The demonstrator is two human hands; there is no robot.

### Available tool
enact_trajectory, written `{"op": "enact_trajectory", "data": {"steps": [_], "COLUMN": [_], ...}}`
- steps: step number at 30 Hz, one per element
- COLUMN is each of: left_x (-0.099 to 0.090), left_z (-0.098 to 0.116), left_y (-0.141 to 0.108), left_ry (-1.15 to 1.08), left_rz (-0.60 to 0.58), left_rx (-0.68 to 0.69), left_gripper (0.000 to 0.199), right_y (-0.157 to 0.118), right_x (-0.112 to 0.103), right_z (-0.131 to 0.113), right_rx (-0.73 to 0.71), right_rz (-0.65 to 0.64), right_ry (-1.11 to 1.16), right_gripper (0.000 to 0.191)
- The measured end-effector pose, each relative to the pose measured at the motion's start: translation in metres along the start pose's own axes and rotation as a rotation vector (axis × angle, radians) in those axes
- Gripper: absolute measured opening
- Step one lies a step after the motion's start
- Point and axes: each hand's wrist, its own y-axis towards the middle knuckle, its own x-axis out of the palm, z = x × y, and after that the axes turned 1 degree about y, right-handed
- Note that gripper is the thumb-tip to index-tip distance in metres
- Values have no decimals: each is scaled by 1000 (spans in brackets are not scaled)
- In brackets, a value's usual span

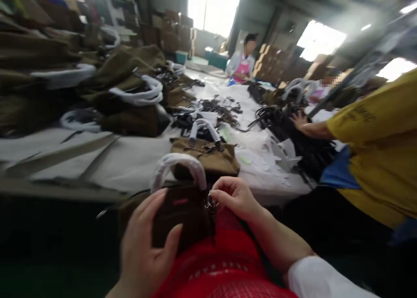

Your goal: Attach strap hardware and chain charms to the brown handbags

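A dark brown handbag [185,211] with a small pink label and a white-wrapped handle [177,159] rests against the red apron [221,263]. My left hand [146,241] lies on the bag's front, fingers apart, steadying or touching it. At the bag's right end, my right hand [236,198] pinches a small metal ring [210,199], with dark metal hardware and a dark strap hanging below it. Just beyond, on the table edge, stands a lighter brown handbag [205,157] with a white-wrapped handle.
Olive bags [130,98] with wrapped handles pile up at the left of the white table [81,159]. Metal hardware [221,111] and papers lie mid-table. A person in yellow [374,146] at the right touches black straps [293,137]. Two people are farther back.
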Motion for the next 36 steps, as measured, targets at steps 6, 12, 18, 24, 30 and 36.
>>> {"op": "enact_trajectory", "data": {"steps": [6, 12, 18, 24, 30, 36], "left_x": [28, 30, 33, 33, 32, 31], "left_z": [13, 15, 11, 13, 13, 10], "left_y": [-21, -32, -31, -27, -26, -28], "left_ry": [-438, -549, -537, -486, -477, -430], "left_rz": [-448, -460, -420, -400, -372, -390], "left_rx": [-419, -646, -731, -714, -709, -670], "left_gripper": [22, 17, 20, 19, 19, 20], "right_y": [-6, -6, -7, -8, -8, -12], "right_x": [29, 23, 20, 16, 17, 19], "right_z": [54, 68, 81, 81, 79, 78], "right_rx": [288, 341, 373, 324, 233, 227], "right_rz": [-132, -171, -190, -184, -145, -169], "right_ry": [122, 197, 330, 298, 186, 78], "right_gripper": [41, 44, 54, 51, 52, 44]}}
